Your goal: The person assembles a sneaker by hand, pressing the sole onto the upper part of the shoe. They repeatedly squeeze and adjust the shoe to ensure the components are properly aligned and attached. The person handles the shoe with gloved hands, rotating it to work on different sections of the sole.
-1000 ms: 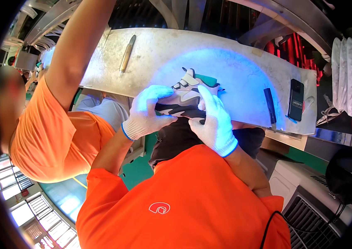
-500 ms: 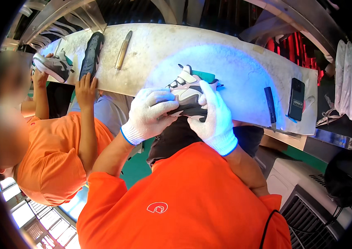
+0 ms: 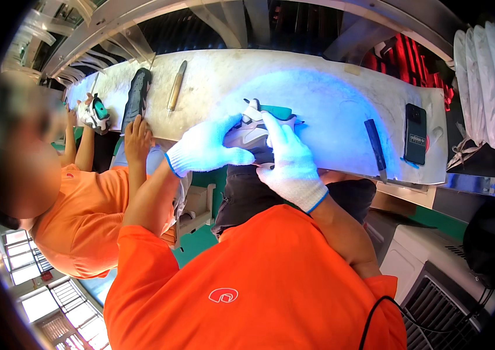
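Observation:
A grey and white sneaker [image 3: 252, 136] with a dark lower part and a teal piece [image 3: 276, 112] at its collar is held over the near edge of the bench. My left hand [image 3: 205, 146], in a white knit glove, closes round the shoe's left side, its thumb along the near side. On the other side my right hand [image 3: 291, 162], gloved alike, grips the shoe with fingers reaching up over its upper and the thumb low near the dark part. Both palms hide much of the shoe, and a blue light falls over it and the gloves.
On the bench [image 3: 200, 87] lie a wooden-handled knife [image 3: 175, 90], a dark flat bar-shaped tool [image 3: 375, 146] and a phone [image 3: 415, 134]. At left, a co-worker's hand [image 3: 138, 137] touches a black shoe sole [image 3: 137, 96]; another sneaker [image 3: 94, 112] is held beyond. A grey machine [image 3: 428, 256] stands right.
My left hand has shifted across the shoe's side, covering more of it. My right thumb has moved down and left. The co-worker's sneaker has turned, and the whole view has tilted slightly.

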The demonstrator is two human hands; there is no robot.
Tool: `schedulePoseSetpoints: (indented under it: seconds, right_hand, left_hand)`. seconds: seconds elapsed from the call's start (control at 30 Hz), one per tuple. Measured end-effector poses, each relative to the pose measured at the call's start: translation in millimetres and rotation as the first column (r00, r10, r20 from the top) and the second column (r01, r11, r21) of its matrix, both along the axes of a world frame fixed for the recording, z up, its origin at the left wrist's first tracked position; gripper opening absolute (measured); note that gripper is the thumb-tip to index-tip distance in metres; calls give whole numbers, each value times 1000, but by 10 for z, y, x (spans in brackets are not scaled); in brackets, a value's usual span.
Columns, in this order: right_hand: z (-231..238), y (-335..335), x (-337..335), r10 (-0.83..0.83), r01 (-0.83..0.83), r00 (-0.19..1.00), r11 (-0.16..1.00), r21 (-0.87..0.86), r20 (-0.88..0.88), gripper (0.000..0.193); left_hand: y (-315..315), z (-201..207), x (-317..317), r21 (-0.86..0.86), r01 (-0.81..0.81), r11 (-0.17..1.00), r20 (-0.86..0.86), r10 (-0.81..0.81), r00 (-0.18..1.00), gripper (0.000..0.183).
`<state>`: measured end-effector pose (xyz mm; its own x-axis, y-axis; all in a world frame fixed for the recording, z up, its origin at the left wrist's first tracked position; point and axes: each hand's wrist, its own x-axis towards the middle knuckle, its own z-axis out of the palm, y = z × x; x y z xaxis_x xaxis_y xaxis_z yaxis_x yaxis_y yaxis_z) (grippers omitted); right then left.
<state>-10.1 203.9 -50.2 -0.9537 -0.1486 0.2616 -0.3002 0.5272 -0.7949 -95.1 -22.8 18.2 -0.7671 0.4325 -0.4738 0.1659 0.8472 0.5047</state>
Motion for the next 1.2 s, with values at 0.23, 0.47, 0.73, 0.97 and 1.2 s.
schedulePoseSetpoints:
  seconds: [0.23, 0.47, 0.73, 0.97, 1.2]
  right_hand:
    - [11, 3, -23, 11, -11, 1000, 1000, -19, -2, 97]
    - [-30, -20, -42, -12, 12, 1000, 1000, -14, -7, 102]
    - [-35, 3, -57, 4, -4, 999, 1000, 21, 31, 110]
    - [-35, -10, -51, 15, -16, 1000, 999, 43, 21, 105]
    - [-44, -49, -63, -2, 4, 999, 1000, 31, -33, 108]
  left_hand:
    - [230, 49, -48, -49, 6, 999, 31, -4, 1000, 119]
    - [230, -24, 28, -132, -12, 991, -17, 9, 1000, 123]
    - [302, 57, 22, -137, -48, 989, -11, 47, 999, 115]
    - [395, 111, -1, 16, -303, 953, 155, 297, 942, 90]
    - [265, -146, -58, 115, -219, 969, -31, 223, 974, 85]
